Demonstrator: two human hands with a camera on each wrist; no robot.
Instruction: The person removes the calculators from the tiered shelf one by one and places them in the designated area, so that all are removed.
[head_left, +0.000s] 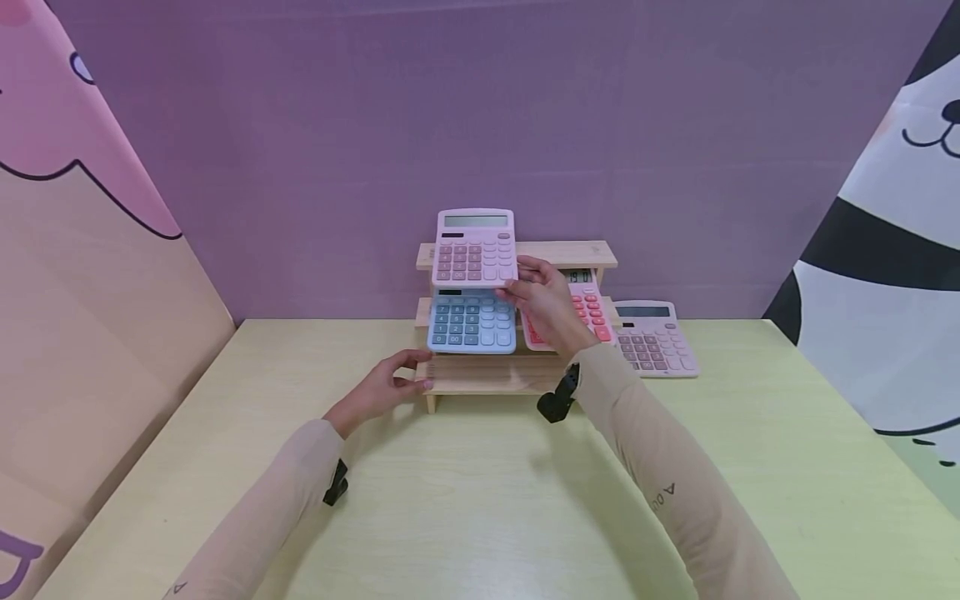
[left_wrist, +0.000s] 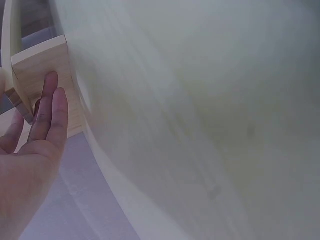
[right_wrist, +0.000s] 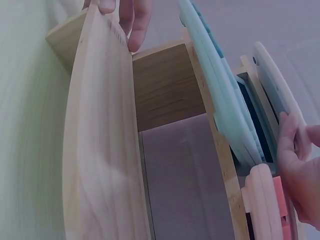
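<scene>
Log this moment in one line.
right hand: pinches pale-pink calculator, top tier | left hand: touches rack, left end | middle tier: blue calculator, red-keyed calculator | table: second pale-pink calculator

soft light, hazy wrist views

Calculators, 4: pale pink calculators (head_left: 475,248) (head_left: 657,340), 2; blue calculator (head_left: 471,322), 1; red-keyed calculator (head_left: 589,307), 1. Wooden stand (head_left: 491,375), 1; its shelves (head_left: 566,252), 3. Left hand (head_left: 386,383), 1; right hand (head_left: 551,304), 1. Tabletop (head_left: 450,500), 1

pale pink calculator (head_left: 457,231) at rack's top (head_left: 566,252)
</scene>
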